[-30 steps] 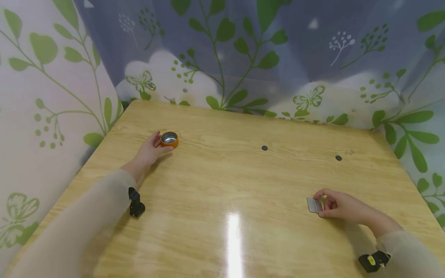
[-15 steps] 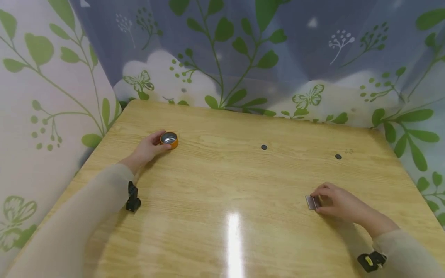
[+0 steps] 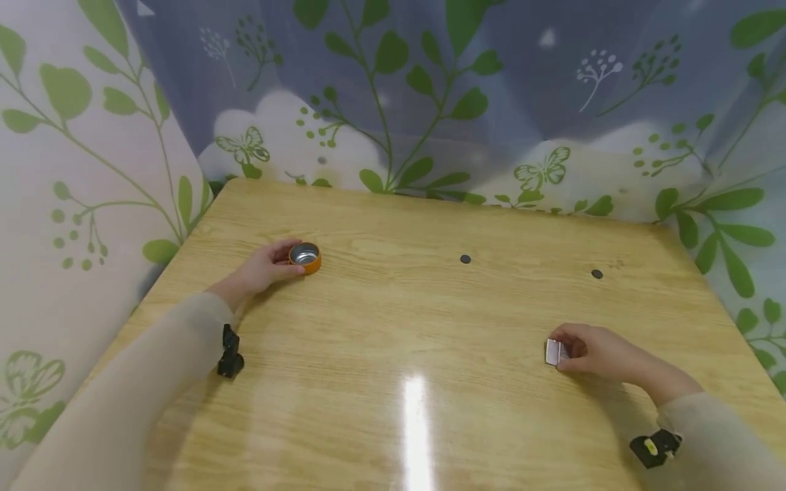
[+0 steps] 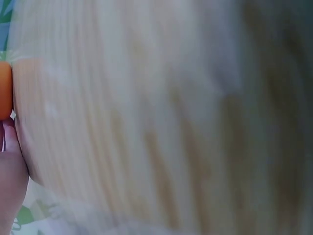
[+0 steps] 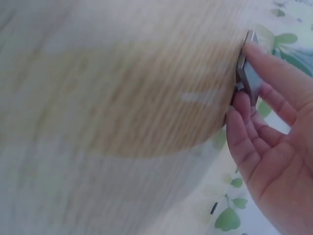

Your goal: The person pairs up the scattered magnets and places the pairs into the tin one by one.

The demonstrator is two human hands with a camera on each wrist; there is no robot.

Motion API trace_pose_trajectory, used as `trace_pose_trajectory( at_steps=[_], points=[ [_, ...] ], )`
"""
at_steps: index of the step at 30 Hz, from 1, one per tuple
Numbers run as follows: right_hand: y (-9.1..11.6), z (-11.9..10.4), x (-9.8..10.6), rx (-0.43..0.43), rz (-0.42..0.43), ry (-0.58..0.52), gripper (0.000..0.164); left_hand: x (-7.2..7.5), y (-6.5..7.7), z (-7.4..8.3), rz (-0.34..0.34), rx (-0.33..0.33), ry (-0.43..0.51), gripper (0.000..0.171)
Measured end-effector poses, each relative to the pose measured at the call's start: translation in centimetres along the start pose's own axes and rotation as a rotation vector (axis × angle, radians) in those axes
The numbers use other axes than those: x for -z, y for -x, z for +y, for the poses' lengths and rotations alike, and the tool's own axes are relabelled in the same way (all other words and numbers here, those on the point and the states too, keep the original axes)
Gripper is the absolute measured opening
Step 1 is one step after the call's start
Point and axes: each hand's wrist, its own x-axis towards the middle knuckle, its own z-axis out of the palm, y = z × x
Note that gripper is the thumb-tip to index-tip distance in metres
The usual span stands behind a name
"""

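My left hand (image 3: 260,271) curls its thumb and fingers around a small round orange bowl (image 3: 313,266) with a shiny metal inside, at the left of the table. The left wrist view catches only the bowl's orange side (image 4: 5,90) and part of the hand (image 4: 12,171). At the right, my right hand (image 3: 604,351) pinches a small silver rectangular metal piece (image 3: 552,352) that looks like a hinge, a seam running across it. In the right wrist view, the thumb and fingertips grip this piece (image 5: 252,81) on edge, and the fingers cover part of it.
Two small dark discs lie toward the back of the wooden table (image 3: 381,314), one near the middle (image 3: 465,259) and one farther right (image 3: 597,274). Leaf-patterned cloth (image 3: 368,82) closes off the back and sides. Each sleeve bears a black wrist camera (image 3: 230,351).
My left hand has closed in on the orange bowl and shifted it slightly right and nearer. My right hand has tilted the hinge-like piece, which shows a brighter face.
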Motion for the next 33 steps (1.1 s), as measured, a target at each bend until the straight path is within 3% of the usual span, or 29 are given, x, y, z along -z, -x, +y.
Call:
trace_pose_trajectory(
  at_steps=[4,10,20,33],
  points=[
    [0.2,0.3,0.4,0.012,0.018,-0.022,0.020,-0.1,0.1,0.5,-0.016,0.006,0.028,0.069],
    [0.4,0.4,0.9,0.006,0.026,-0.104,0.013,0.2,-0.6,-0.6,-0.032,-0.010,0.008,0.069],
    [0.5,-0.2,1.7,-0.100,-0.048,-0.326,0.026,0.4,-0.7,-1.2,-0.024,-0.013,-0.027,0.071],
    [0.9,-0.1,2.3,-0.223,0.042,-0.409,0.042,0.5,-0.8,-1.3,-0.036,-0.021,0.010,0.070]
  ],
)
